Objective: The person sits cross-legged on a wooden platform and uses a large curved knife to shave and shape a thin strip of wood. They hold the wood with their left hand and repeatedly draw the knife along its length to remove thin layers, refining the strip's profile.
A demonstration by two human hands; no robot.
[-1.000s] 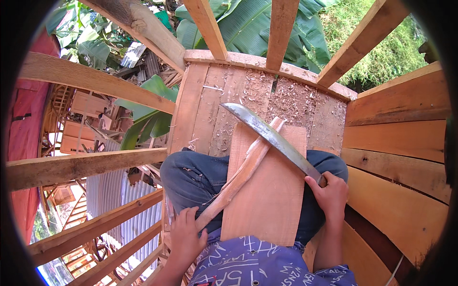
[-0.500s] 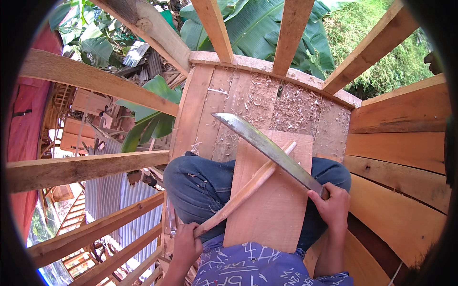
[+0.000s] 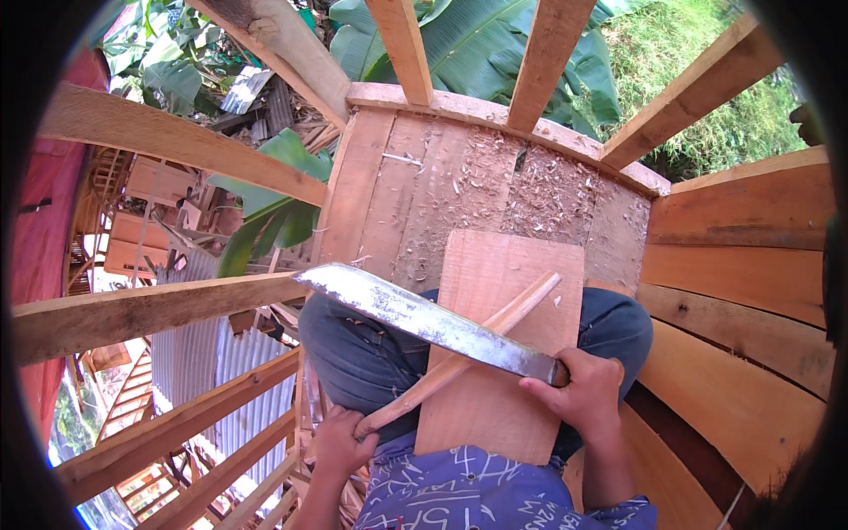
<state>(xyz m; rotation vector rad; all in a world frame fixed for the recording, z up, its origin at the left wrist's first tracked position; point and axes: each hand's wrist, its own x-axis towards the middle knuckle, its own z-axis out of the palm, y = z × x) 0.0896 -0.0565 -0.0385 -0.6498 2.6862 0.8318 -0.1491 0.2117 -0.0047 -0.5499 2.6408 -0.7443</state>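
A long wooden stick [image 3: 424, 389] slants up and right from my left hand [image 3: 343, 442], which is closed round its lower end. Its far end lies over a flat wooden board [image 3: 495, 415] resting across my lap. My right hand [image 3: 585, 393] grips the handle of a machete [image 3: 415, 318], whose wide, worn metal blade points left and crosses above the middle of the stick. From this view I cannot tell whether the blade touches the wood. A small pale chip sits on the board near the stick's far end.
Wood shavings [image 3: 556, 190] litter the plank floor [image 3: 375, 212] in front of my crossed legs [image 3: 353, 353]. Wooden slats [image 3: 177, 309] rail the left and far sides; a plank wall [image 3: 733, 274] closes the right. Banana leaves [image 3: 477, 53] hang beyond the railing.
The machete has swung toward me and lies flatter, its tip moving left and nearer, its blade turning brighter. It now crosses the stick closer to my left hand, which has barely moved.
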